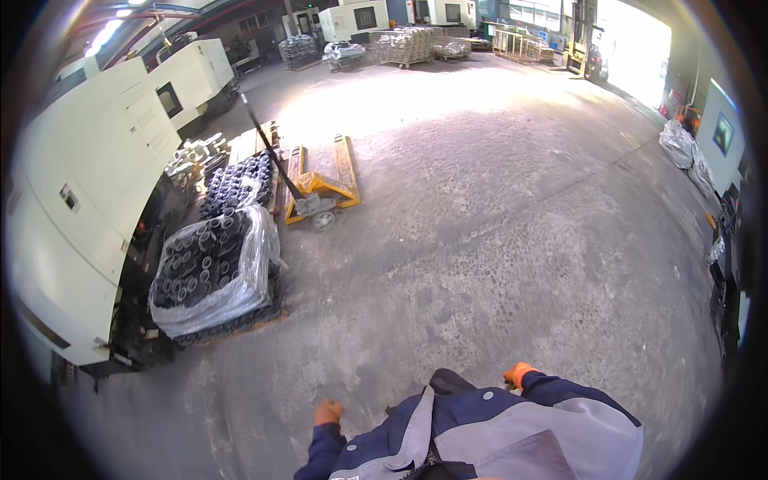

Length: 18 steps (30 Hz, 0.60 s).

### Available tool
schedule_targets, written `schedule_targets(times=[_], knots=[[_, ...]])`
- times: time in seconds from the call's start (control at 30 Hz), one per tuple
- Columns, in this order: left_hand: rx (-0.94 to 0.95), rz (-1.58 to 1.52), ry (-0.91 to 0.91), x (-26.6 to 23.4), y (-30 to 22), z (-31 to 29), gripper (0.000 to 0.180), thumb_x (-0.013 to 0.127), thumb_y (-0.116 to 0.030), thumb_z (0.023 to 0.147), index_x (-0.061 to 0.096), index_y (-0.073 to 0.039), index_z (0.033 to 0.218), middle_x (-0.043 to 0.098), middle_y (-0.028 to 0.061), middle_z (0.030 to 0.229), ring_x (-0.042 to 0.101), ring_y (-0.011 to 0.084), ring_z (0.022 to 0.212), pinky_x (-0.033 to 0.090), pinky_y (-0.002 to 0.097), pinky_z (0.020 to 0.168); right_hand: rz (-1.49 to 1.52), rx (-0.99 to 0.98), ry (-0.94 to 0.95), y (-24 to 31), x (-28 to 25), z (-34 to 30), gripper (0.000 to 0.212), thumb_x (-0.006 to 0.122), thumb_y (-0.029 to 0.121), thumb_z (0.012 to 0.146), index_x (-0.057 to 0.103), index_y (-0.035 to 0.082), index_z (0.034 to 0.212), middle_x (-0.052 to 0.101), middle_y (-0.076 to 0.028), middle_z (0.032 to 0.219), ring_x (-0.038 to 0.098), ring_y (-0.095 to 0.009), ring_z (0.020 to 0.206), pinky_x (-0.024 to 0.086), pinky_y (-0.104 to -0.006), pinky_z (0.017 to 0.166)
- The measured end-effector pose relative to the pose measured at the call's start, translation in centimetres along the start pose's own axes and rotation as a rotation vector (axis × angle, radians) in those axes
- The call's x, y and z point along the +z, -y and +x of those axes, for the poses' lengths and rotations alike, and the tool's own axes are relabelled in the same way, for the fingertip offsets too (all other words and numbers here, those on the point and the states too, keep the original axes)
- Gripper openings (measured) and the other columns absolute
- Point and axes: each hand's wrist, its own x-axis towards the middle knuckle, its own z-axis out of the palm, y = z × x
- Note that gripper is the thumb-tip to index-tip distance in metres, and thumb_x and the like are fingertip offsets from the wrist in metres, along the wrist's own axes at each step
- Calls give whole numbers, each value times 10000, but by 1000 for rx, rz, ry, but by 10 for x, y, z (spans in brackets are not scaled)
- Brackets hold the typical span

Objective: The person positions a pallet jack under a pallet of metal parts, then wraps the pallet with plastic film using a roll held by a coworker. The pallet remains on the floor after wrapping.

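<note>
My left hand (328,412) hangs low beside my body, slightly blurred, its fingers curled in with nothing visible in them. On the other side, my right hand (520,374) looks orange, as if gloved, and is closed; a small thing may show below its fingers, too small to name. Neither hand touches anything on the floor. The nearest load is a plastic-wrapped stack of black ring-ended parts (200,268) on a pallet at the left. Just beyond it is a yellow pallet jack (324,188) with its dark handle (268,144) slanting up.
Pale machine cabinets (96,192) line the left side. Dark metal parts (240,180) lie behind the wrapped stack. Loaded crates (404,46) stand far off, near a yellow lift truck (578,56) and a bright doorway (636,48). Silvery wrapping (684,152) lies at the right. Grey concrete floor (496,240) stretches ahead.
</note>
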Motion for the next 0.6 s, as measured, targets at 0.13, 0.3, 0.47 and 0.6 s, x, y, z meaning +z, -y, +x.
schedule_targets(times=[0.13,0.3,0.47,0.6], knots=[[242,-389,-202,-81,-83,149,328,599,-277,831,720,-83,1066,728,193,948,705,355,902,546,421,820,-17,-10,198,15,-34,51,340,547,371,908,718,202,1148,705,-121,1142,694,-282,1012,531,-418,903],[471,-530,-493,-156,-169,275,330,619,-195,850,667,-87,1158,736,118,804,711,275,749,553,360,749,-168,-63,238,95,-85,129,470,541,486,909,601,276,1324,611,-127,1330,606,-348,1181,474,-444,989],[579,-704,-560,-261,-222,351,479,615,-109,886,538,-24,1352,680,188,1150,681,229,956,538,355,822,240,-182,36,271,-194,122,356,582,396,864,790,108,854,758,-109,866,726,-225,861,550,-391,801],[576,-592,-641,-391,-255,415,516,624,-127,892,506,7,1377,645,186,1219,637,244,1104,496,347,929,-83,-288,-118,433,-305,124,330,582,326,808,777,79,907,751,-129,873,722,-285,867,550,-409,803]])
